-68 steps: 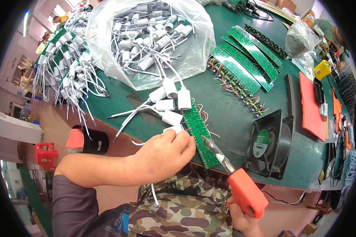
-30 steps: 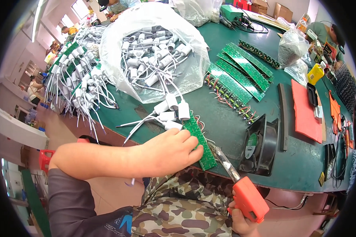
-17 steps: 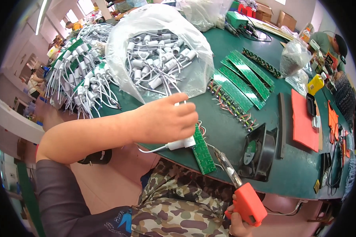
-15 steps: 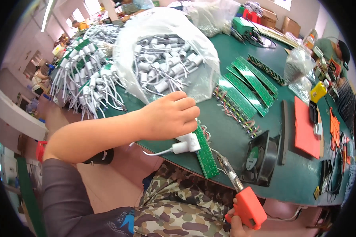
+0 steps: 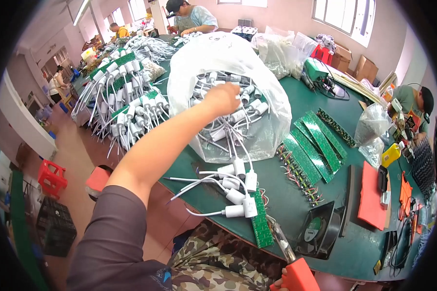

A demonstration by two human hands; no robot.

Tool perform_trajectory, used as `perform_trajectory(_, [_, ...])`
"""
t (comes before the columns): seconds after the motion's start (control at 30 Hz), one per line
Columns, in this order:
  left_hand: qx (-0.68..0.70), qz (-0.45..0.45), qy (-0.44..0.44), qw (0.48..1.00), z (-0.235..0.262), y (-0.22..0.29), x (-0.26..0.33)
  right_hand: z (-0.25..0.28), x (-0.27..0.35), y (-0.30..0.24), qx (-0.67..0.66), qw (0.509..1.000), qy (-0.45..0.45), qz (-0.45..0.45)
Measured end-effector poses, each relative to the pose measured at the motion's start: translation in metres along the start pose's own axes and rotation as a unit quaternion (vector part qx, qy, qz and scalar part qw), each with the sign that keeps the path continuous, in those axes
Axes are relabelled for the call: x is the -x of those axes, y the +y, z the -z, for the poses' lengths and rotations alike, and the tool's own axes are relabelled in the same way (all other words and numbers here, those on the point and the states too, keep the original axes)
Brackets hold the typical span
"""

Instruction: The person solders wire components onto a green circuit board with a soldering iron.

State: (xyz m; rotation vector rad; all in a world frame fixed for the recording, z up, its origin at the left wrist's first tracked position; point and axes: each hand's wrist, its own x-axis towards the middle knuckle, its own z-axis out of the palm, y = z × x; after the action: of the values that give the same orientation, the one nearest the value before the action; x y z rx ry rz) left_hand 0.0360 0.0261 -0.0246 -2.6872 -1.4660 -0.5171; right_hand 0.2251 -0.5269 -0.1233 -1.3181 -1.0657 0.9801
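My left hand point(image 5: 223, 99) reaches into the open mouth of a clear plastic bag point(image 5: 272, 128) full of white cylindrical parts with wire leads point(image 5: 238, 116). Its fingers are curled among them; what they grip is hidden. Low in the view, my right hand point(image 5: 279, 283) is closed round the red handle of a soldering iron point(image 5: 298, 274), only partly in view. The iron's metal barrel points up toward a narrow green circuit board point(image 5: 262, 228) at the table's near edge. Several white wired cylinders point(image 5: 234, 196) lie beside and partly over this board.
More green boards point(image 5: 308, 145) lie to the right, beside a strip with components and wires point(image 5: 298, 179). A black fan point(image 5: 320, 230) stands near the front edge. Wired cylinders on boards are heaped at left point(image 5: 131, 106). A co-worker point(image 5: 192, 22) sits across, another point(image 5: 412, 104) at right.
My left hand has moved from above the near board up into the bag. More white cylinders show beside the board. My right hand still holds the iron; the view has tilted up.
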Motion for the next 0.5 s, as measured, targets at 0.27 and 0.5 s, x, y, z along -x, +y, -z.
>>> perform_trajectory(0.27, [-0.11,-0.004,-0.239,0.965,-0.013,0.032,-0.004,-0.008,-0.006,-0.011,-0.015,0.999,0.034,-0.011])
perform_trajectory(0.5, [-0.03,0.046,-0.15,0.987,-0.019,0.03,0.008,-0.007,-0.013,-0.016,0.017,1.0,0.0,0.007])
